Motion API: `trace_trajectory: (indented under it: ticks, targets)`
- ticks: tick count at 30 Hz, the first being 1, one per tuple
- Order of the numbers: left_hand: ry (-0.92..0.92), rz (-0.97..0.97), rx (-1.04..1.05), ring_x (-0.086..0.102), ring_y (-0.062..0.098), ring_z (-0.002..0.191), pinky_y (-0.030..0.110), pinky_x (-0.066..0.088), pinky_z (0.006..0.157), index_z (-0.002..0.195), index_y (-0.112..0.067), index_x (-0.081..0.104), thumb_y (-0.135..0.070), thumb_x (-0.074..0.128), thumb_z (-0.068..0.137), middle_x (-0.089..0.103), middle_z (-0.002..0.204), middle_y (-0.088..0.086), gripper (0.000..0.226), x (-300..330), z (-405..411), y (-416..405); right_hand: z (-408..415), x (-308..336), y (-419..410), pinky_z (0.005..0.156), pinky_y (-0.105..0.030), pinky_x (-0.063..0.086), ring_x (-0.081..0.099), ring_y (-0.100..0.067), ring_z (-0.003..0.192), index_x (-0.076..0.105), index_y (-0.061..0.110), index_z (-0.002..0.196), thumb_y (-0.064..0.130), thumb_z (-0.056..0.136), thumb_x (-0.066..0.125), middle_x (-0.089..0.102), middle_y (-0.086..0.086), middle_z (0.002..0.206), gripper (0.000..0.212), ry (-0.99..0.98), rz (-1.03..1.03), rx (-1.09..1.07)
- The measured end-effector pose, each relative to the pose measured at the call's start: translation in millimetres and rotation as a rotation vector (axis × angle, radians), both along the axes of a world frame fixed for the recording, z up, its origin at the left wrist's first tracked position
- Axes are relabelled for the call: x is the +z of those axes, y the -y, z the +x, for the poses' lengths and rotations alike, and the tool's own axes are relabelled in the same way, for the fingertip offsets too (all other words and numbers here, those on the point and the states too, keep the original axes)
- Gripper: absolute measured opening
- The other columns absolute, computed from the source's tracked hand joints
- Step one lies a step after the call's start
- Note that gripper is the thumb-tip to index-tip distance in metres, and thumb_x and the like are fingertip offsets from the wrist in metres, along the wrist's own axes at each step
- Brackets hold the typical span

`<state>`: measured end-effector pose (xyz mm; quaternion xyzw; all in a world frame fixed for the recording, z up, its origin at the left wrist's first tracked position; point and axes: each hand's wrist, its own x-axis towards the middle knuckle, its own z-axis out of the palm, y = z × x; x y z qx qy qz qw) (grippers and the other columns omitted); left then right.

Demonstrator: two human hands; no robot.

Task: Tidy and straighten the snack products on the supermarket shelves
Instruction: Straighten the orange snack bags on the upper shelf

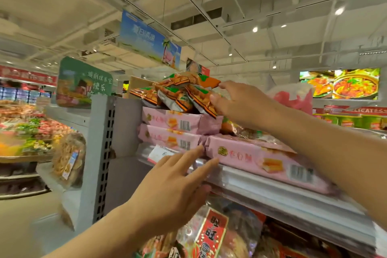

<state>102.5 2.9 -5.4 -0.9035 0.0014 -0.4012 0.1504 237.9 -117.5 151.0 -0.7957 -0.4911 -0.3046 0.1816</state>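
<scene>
My right hand [236, 101] is raised high, arm stretched up and across from the right — thumb and fingers curled in a pinch. My left hand [167, 190] reaches forward lower down, palm away from me, fingers straight and spread.

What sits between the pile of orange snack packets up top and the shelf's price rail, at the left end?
In the head view, two stacked pink biscuit packs lie between the orange packets and the price rail.

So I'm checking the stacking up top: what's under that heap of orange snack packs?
The orange snack packs lie on two stacked pink biscuit packs. The right hand grips the heap's right side, hiding what lies beneath there.
</scene>
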Motion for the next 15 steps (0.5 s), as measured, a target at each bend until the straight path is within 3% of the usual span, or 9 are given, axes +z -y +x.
trace_trajectory:
  ticks: [3,7,9,12,15]
  targets:
    - [0.032,0.09,-0.103,0.06,0.021,0.106,0.036,0.052,0.084,0.13,-0.03,0.056,-0.048,0.044,0.093,0.057,0.131,0.002,0.042,25,-3,-23,11,8,-20,0.073,-0.032,0.039,0.054,-0.024,0.101,0.051,0.019,0.129,0.055,0.098,0.032,0.059,-0.01,0.123,0.051,-0.076,0.008,-0.057]
    - [0.22,0.021,-0.285,0.059,0.021,0.106,0.036,0.051,0.085,0.123,-0.021,0.06,-0.044,0.043,0.093,0.059,0.121,0.0,0.041,86,-6,-60,13,18,-41,0.057,-0.022,0.034,0.056,-0.019,0.079,0.062,0.018,0.106,0.057,0.098,0.029,0.066,-0.007,0.103,0.052,-0.09,0.047,-0.13]
    - [0.296,-0.041,-0.317,0.057,0.019,0.105,0.032,0.047,0.085,0.121,-0.021,0.061,-0.043,0.045,0.091,0.059,0.119,-0.001,0.04,122,-1,-78,10,20,-49,0.048,-0.022,0.04,0.062,-0.02,0.063,0.059,0.016,0.09,0.06,0.097,0.027,0.065,-0.006,0.086,0.056,-0.139,0.083,-0.19]
    - [0.346,-0.228,-0.27,0.054,0.02,0.106,0.029,0.037,0.083,0.117,-0.022,0.062,-0.041,0.05,0.092,0.056,0.122,0.001,0.033,170,19,-108,7,20,-63,0.042,-0.023,0.048,0.063,-0.022,0.055,0.054,0.016,0.083,0.063,0.095,0.031,0.06,-0.004,0.074,0.054,-0.419,0.209,-0.179]
    - [0.247,-0.534,-0.122,0.053,0.022,0.102,0.032,0.039,0.081,0.113,-0.025,0.063,-0.058,0.052,0.087,0.058,0.117,0.001,0.043,202,52,-126,5,18,-72,0.039,-0.015,0.042,0.05,-0.012,0.031,0.058,0.018,0.064,0.064,0.095,0.034,0.056,0.002,0.044,0.06,-0.769,0.286,-0.09]
